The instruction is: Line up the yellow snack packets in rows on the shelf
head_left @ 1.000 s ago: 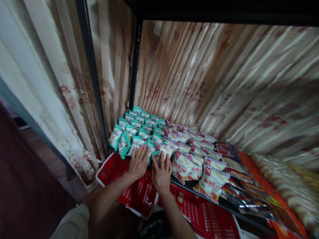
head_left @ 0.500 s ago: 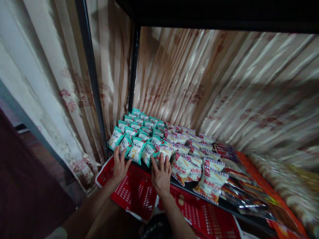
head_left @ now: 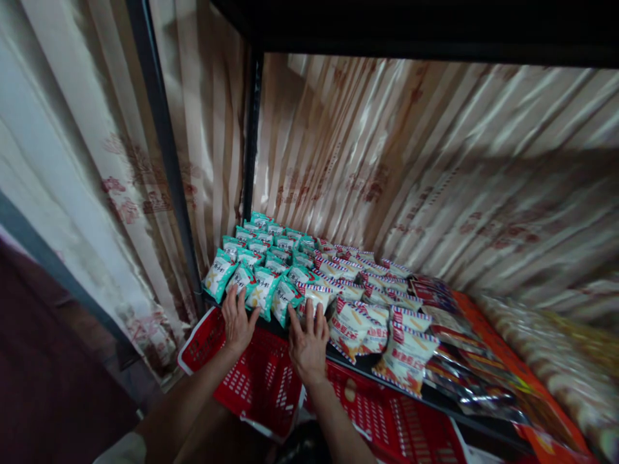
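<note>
Rows of small teal snack packets [head_left: 261, 258] fill the left end of a dark shelf [head_left: 435, 396]. Beside them lie rows of white packets with red and blue trim [head_left: 360, 293]. My left hand [head_left: 238, 319] rests flat with spread fingers against the front teal packets. My right hand [head_left: 306, 338] lies open, fingertips touching the front white packet [head_left: 316, 298] at the shelf's edge. Neither hand grips anything.
Two red plastic baskets [head_left: 264, 380] [head_left: 401, 419] sit below the shelf edge, under my forearms. Darker and orange packages [head_left: 483, 361] lie further right on the shelf. A black metal post [head_left: 164, 148] stands at the left corner. Striped curtain [head_left: 411, 161] hangs behind and beside the rack.
My left hand slid left from beside the right hand to the front-left teal packets. The right hand stayed at the white packet. The view shifted slightly.
</note>
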Action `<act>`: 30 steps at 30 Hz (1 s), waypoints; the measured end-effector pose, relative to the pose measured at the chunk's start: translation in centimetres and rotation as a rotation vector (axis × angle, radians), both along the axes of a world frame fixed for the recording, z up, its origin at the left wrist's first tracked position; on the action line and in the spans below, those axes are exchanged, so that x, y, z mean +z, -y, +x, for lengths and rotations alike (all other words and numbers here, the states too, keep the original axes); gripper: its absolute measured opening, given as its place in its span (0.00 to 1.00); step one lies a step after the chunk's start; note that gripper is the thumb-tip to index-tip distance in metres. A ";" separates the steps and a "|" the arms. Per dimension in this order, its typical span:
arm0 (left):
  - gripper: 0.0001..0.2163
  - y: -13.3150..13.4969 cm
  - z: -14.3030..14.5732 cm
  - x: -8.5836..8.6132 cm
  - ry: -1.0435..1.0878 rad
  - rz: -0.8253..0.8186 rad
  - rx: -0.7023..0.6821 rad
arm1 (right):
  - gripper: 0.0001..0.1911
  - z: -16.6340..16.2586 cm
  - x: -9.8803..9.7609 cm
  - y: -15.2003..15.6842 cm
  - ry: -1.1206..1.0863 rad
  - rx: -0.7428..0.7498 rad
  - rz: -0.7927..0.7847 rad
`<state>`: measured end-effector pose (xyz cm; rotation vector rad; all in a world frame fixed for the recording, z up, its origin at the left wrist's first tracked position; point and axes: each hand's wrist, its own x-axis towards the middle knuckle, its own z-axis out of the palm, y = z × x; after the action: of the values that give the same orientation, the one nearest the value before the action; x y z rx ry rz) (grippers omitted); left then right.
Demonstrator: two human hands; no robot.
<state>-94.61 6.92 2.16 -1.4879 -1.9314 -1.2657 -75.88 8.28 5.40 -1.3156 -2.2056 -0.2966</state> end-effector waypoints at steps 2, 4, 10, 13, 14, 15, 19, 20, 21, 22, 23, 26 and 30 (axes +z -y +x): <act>0.29 -0.1 0.1 0.1 -0.003 -0.003 0.007 | 0.29 -0.1 0.0 0.0 -0.001 -0.003 0.001; 0.29 -0.2 0.2 0.2 -0.006 -0.005 0.012 | 0.28 -0.1 0.1 -0.1 0.002 -0.003 0.002; 0.29 -0.6 0.1 0.7 -0.042 -0.017 0.010 | 0.29 -0.3 0.4 -0.5 0.015 -0.007 -0.012; 0.29 -0.7 0.1 0.7 -0.038 -0.008 0.010 | 0.30 -0.4 0.4 -0.5 0.008 -0.022 -0.015; 0.29 -0.7 0.0 0.6 -0.034 -0.008 0.011 | 0.30 -0.4 0.4 -0.5 0.008 -0.023 -0.013; 0.29 -0.8 0.0 0.5 -0.029 -0.008 0.011 | 0.30 -0.4 0.4 -0.5 0.010 -0.024 -0.011; 0.31 -0.8 -0.2 0.2 -0.021 -0.008 0.003 | 0.31 -0.4 0.4 -0.5 0.018 -0.022 -0.003; 0.31 -0.8 -0.2 0.1 -0.025 -0.002 -0.002 | 0.31 -0.4 0.4 -0.5 0.014 -0.023 0.000; 0.31 -0.8 -0.2 0.1 -0.029 0.003 -0.009 | 0.30 -0.5 0.4 -0.5 0.008 -0.025 0.003; 0.31 -0.7 -0.3 0.1 -0.034 0.008 -0.016 | 0.30 -0.5 0.4 -0.5 0.002 -0.027 0.006; 0.31 -0.6 -0.3 0.2 -0.040 0.013 -0.023 | 0.30 -0.6 0.4 -0.5 -0.005 -0.031 0.007; 0.30 -0.4 -0.6 0.3 -0.060 0.034 -0.040 | 0.29 -0.6 0.5 -0.2 -0.020 -0.033 0.001; 0.32 -0.1 -1.2 0.5 -0.079 0.039 -0.070 | 0.31 -0.5 0.6 0.2 -0.030 -0.009 0.002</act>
<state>-95.85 7.02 2.61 -1.5737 -1.8090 -1.2474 -76.42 8.09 5.99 -1.3208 -2.1746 -0.2805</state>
